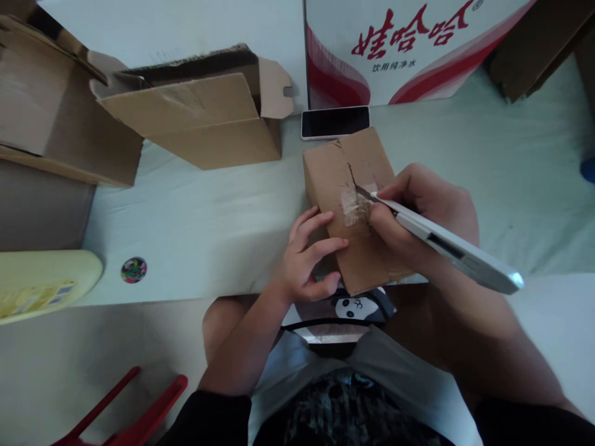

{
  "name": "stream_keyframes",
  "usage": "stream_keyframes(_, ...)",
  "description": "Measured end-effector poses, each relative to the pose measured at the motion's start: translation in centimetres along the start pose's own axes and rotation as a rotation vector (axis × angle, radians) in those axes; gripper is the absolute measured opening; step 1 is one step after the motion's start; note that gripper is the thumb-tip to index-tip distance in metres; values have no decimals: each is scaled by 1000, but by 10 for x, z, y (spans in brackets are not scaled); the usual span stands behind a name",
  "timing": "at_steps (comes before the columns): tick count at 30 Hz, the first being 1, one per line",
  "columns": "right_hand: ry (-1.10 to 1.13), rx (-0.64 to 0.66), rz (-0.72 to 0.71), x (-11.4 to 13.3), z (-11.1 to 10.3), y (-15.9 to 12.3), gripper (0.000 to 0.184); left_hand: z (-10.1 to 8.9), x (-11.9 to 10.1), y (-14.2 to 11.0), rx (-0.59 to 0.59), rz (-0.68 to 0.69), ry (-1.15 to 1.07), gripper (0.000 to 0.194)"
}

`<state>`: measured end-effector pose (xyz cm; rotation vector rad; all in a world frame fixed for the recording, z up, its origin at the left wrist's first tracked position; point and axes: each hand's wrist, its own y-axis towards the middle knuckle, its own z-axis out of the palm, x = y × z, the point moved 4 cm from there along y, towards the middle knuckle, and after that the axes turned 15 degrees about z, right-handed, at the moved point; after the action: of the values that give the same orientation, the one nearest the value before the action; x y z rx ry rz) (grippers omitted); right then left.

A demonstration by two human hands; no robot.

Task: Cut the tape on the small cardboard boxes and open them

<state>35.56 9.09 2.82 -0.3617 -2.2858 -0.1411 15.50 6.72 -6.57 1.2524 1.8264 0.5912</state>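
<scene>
A small brown cardboard box lies at the near edge of a pale table, its taped seam facing up. My left hand grips the box's near left side, fingers curled onto its top. My right hand is closed round a white utility knife. The knife's blade tip rests on the tape at the seam in the middle of the box top.
An open brown carton lies on its side at the back left, beside a larger carton. A phone lies face up behind the small box. A white and red printed carton stands at the back. A round sticker lies at the left.
</scene>
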Motion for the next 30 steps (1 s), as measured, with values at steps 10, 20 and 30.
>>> stream_keyframes(10, -9, -26, -50, 2, -2, -2, 11, -2, -1, 3, -22, 18, 6, 43)
stream_keyframes(20, -8, -30, -84, 1, -2, -5, 12, -2, 0, 1, -26, 8, 3, 43)
stream_keyframes(30, -25, -64, -130, 0, -2, -7, 14, 0, 0, 0, -40, -9, -10, 39)
